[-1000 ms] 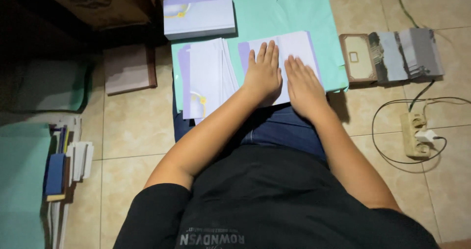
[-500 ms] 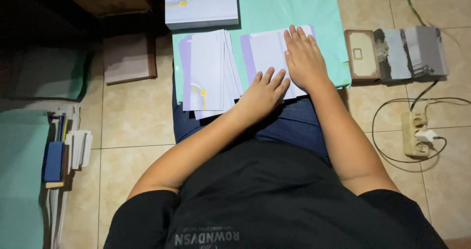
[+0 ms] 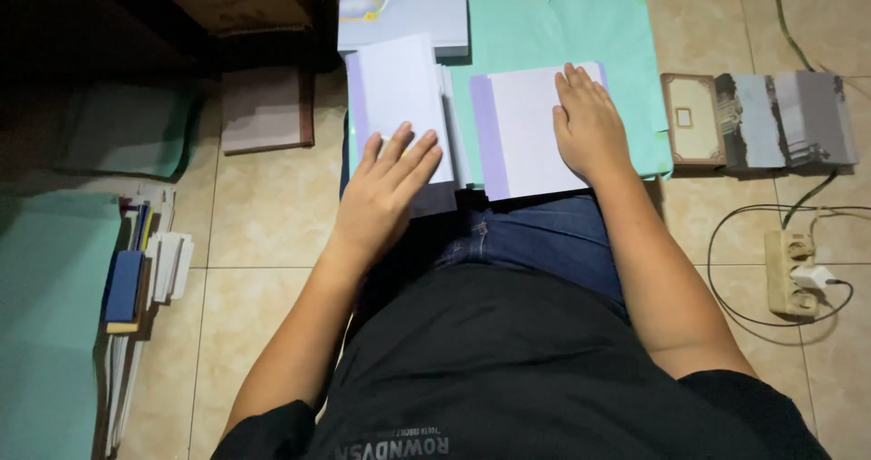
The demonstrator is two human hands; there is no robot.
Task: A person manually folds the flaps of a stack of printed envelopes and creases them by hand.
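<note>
Left hand [image 3: 386, 192] shifted onto card stack [image 3: 399, 106]

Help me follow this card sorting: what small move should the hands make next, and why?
Probably the left hand slides the top sheet off the left stack: its fingers lie flat on it, while the right hand pins the folded card on the green sheet.

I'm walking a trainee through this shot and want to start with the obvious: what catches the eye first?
The two hands laid flat on pale paper: the left hand on a stack of white cards, the right hand on a lilac-edged card. Both lie on a bright teal sheet before the person's knees. At right, a power strip sits on the tiled floor.
</note>
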